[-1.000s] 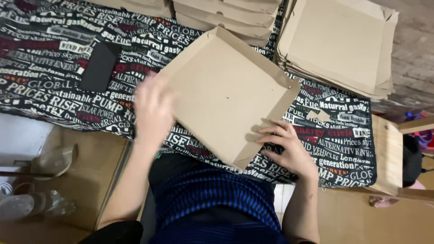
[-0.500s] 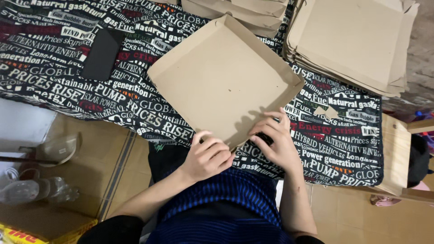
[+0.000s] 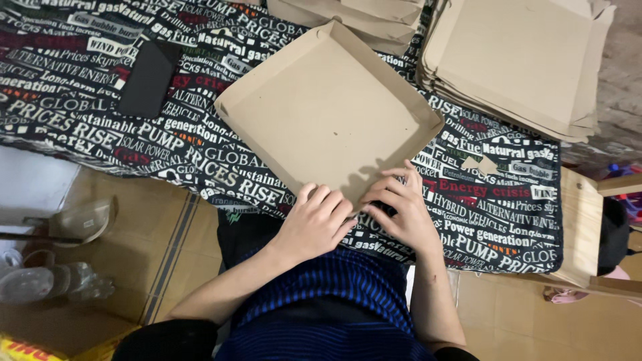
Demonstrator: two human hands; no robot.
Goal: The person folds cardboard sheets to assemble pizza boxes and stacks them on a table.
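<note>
Near table edge, head view: brown cardboard tray (image 3: pixel 328 110), shallow, raised walls on its far sides, lying corner-on toward body, nearest corner hanging over table edge where both hands meet it. Left hand (image 3: pixel 314 224) knuckles up, fingers (image 3: pixel 328 200) curled down onto near corner, pressing or pinching cardboard there; grip underneath hidden, cannot tell how firm. Right hand (image 3: pixel 401 214) just beside, fingers (image 3: pixel 398 187) half spread and bent, tips on near right edge of tray, seemingly steadying a flap or wall; whether anything pinched, cannot tell. Tray turned diagonally, likely so unfinished corner sits closest and within reach of both hands.

Surface: table draped in black cloth (image 3: pixel 100 127) printed with white and red lettering. Black flat phone-like slab (image 3: pixel 148 79) lying left of tray, well apart from hands. Stack of flat cardboard blanks (image 3: pixel 521 67) at far right, near tray; second stack of cardboard (image 3: pixel 348 17) at far edge. Small cardboard scraps (image 3: pixel 481 162) right of tray on cloth.

Room: tan tiled floor (image 3: pixel 167 227) below, clear plastic containers (image 3: pixel 60 281) at lower left, wooden stool (image 3: pixel 578 227) at right.
</note>
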